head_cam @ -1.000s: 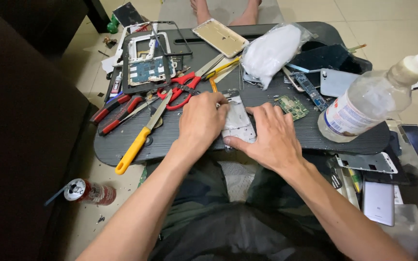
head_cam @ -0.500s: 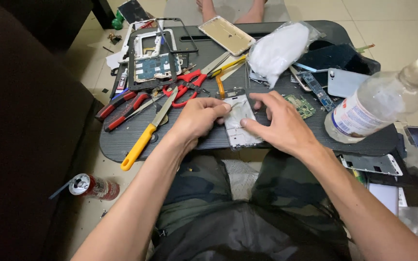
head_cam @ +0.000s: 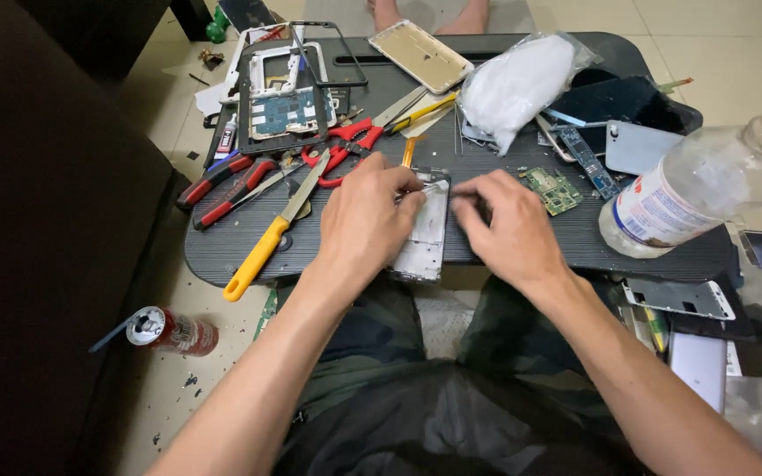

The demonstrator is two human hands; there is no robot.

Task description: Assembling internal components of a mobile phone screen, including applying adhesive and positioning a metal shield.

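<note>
Mostly hidden: phone frame (head_cam: 425, 231) under left hand (head_cam: 365, 220) and right hand (head_cam: 509, 231); fingers' grip unclear.

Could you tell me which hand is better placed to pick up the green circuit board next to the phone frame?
Right hand: the green circuit board lies just beside it; left hand rests on the phone frame.

Left hand (head_cam: 365, 220), right hand (head_cam: 506, 231), fingers curled inward

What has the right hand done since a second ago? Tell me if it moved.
Yes: the right hand has slid slightly farther from the body, closer to the green circuit board.
</note>
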